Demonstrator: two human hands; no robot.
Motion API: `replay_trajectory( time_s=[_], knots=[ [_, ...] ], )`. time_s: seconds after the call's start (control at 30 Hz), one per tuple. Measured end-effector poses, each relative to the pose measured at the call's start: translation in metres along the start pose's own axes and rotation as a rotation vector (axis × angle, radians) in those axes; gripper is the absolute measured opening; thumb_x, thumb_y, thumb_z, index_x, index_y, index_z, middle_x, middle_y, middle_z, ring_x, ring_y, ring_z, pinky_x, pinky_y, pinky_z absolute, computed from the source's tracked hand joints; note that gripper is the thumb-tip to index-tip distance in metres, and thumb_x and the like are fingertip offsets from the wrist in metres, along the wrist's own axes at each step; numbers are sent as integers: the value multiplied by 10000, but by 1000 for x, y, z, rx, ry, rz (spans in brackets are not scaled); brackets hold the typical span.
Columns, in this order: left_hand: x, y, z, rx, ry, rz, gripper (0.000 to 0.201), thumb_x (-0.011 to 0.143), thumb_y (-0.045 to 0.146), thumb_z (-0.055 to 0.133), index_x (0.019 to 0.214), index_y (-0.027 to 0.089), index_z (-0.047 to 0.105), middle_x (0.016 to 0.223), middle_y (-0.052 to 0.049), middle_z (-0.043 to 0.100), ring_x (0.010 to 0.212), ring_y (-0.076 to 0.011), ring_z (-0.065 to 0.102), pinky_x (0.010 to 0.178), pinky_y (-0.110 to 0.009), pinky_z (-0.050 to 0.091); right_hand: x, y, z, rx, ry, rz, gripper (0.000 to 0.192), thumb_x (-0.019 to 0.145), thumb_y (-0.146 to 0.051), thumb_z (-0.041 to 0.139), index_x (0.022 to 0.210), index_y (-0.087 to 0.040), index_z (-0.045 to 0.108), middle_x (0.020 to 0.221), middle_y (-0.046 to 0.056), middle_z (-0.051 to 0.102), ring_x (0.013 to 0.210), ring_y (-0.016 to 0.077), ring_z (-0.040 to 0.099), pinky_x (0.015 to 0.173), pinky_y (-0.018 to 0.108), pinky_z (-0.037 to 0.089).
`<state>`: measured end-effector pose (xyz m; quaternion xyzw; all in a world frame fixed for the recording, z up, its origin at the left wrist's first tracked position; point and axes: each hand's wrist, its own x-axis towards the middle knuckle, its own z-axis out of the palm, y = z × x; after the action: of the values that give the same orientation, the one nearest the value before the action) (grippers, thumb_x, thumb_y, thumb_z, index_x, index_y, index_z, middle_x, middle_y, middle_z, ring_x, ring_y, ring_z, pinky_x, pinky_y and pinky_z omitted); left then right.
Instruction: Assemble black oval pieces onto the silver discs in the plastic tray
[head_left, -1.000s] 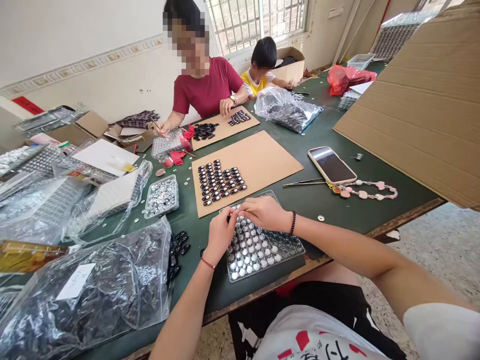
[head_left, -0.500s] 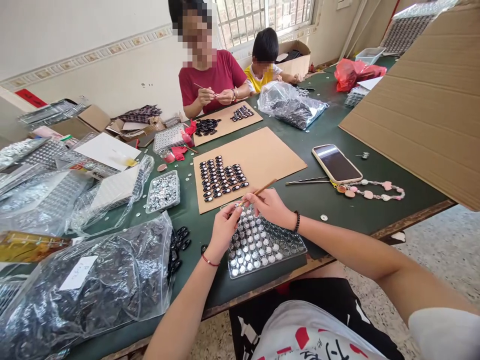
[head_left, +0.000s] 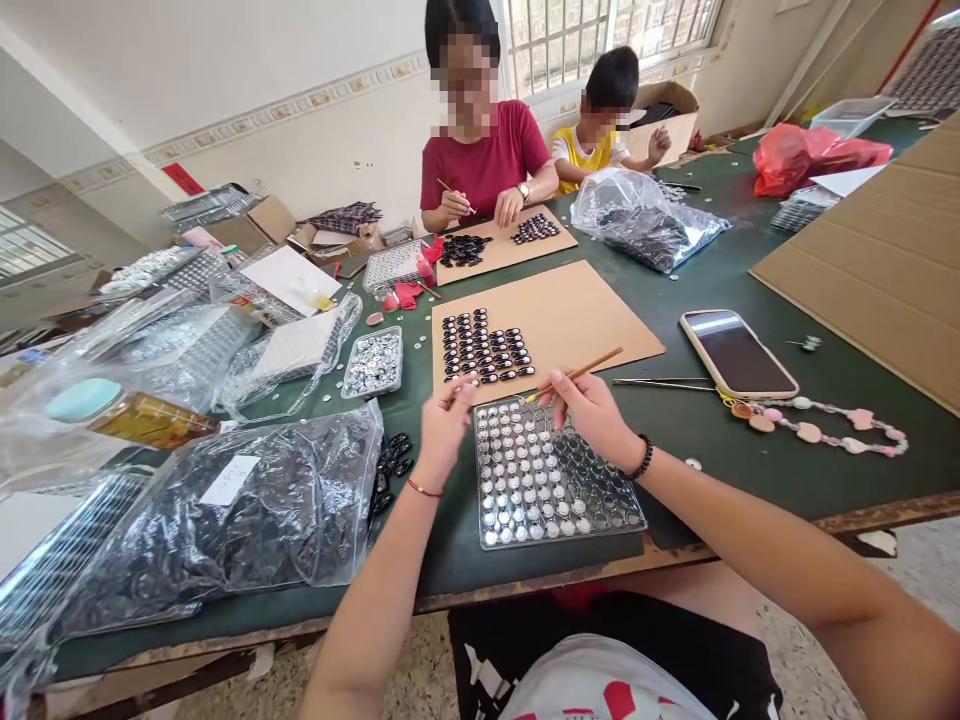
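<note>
Head cam view, so everything's placed off the clear plastic tray (head_left: 551,480) sitting near the table's front edge, full of little round silver pieces in rows. Left of the tray there's a big zip bag (head_left: 225,515) stuffed with dark parts, and a few loose black pieces (head_left: 391,468) lie between the bag and the tray.

Right hand (head_left: 592,412) hovers over the tray's far right corner, fingers pinched shut around a thin wooden stick (head_left: 574,374). The stick's long axis runs diagonally: its lower end dips toward the tray's far edge on the left, and the free end points up and away to the right, over the cardboard. Left hand (head_left: 444,425) is just off the tray's far left corner, fingertips closed together on something tiny at the cardboard's near edge. Too small to tell what it is.

Right behind the tray is a brown cardboard sheet (head_left: 577,310) with black oval pieces (head_left: 484,348) lined up in neat rows on its left part. Right of the tray, further back, a phone (head_left: 737,353) lies face up with a pink bead strap (head_left: 817,425) trailing from it, and a thin metal rod (head_left: 660,381) lies between the phone and the cardboard. Left and beyond the tray is a small clear box (head_left: 373,362) of silver bits.

Far side of the table from the tray, a person in a red shirt (head_left: 487,160) works at another cardboard sheet (head_left: 502,245), holding a thin stick too.
</note>
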<state>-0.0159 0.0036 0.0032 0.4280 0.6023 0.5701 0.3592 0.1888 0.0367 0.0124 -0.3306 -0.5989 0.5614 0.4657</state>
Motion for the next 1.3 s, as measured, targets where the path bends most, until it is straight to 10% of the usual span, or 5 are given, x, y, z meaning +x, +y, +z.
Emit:
replay_trajectory(
  time_s=[0.2, 0.4, 0.6, 1.3],
  knots=[
    [53, 15, -56, 236, 496, 107, 477, 703, 369, 588, 1107, 121, 539, 515, 45, 437, 406, -46, 359, 386, -168, 272, -2, -4, -1, -10, -17, 5, 403, 833, -495, 396, 775, -134, 567, 610, 7, 562, 368, 65, 467, 408, 210, 373],
    [1, 1, 9, 359, 9, 57, 281, 652, 409, 620, 616, 131, 596, 459, 31, 472, 419, -64, 410, 427, -183, 317, -4, -1, -2, -145, -20, -96, 309, 847, -443, 408, 800, -162, 527, 630, -1, 563, 401, 73, 466, 402, 203, 348],
    [-29, -1, 42, 291, -369, -57, 261, 677, 367, 609, 803, 140, 641, 598, -25, 612, 508, -112, 524, 477, -212, 378, -10, 1, -4, -502, -49, -382, 249, 878, -322, 381, 754, -169, 533, 614, 7, 552, 524, 101, 482, 508, 222, 347],
    [-36, 2, 41, 360, -318, 25, 390, 658, 436, 620, 945, 173, 657, 465, 32, 451, 411, -74, 383, 413, -208, 292, -13, 14, -6, -725, -144, -619, 257, 887, -282, 334, 791, -163, 541, 673, 37, 591, 606, 134, 523, 583, 244, 368]
  ],
)
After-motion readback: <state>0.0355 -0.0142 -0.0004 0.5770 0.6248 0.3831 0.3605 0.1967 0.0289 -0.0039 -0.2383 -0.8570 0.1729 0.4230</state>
